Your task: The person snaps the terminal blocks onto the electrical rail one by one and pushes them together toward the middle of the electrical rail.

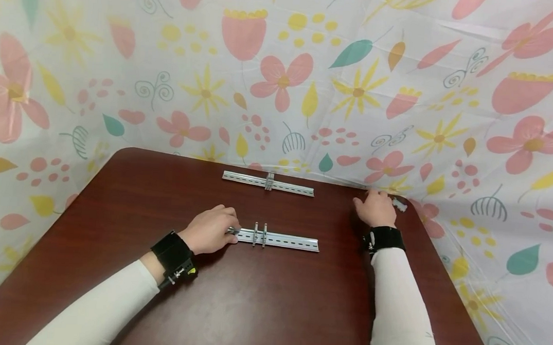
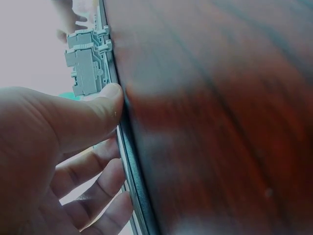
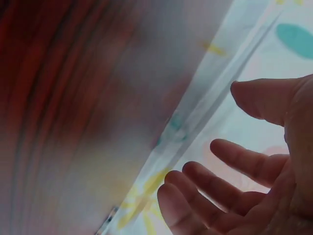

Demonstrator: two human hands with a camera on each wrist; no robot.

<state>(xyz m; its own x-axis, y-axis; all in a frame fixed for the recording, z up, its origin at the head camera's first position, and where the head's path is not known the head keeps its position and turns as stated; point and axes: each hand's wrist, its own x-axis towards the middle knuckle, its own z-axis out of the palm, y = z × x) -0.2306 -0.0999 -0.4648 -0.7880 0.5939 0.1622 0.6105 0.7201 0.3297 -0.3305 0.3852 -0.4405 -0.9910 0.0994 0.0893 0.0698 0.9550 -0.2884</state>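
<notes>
A slotted metal DIN rail (image 1: 292, 241) lies across the middle of the table, and two thin grey terminal blocks (image 1: 260, 234) stand upright on it. My left hand (image 1: 210, 230) grips this rail near its left end. The left wrist view shows the thumb (image 2: 110, 100) on the near edge, close to the grey blocks (image 2: 88, 71), and the other fingers on the far side. At the back right corner my right hand (image 1: 378, 209) has its fingers spread and nothing between them. Small grey pieces (image 1: 399, 204) lie just right of it, partly hidden by the hand.
A second DIN rail (image 1: 292, 187) lies near the table's back edge, with several terminal blocks (image 1: 269, 181) clustered at its middle. Behind the brown table (image 1: 252, 305) hangs a flower-patterned cloth (image 1: 282, 49), which also runs along the right side.
</notes>
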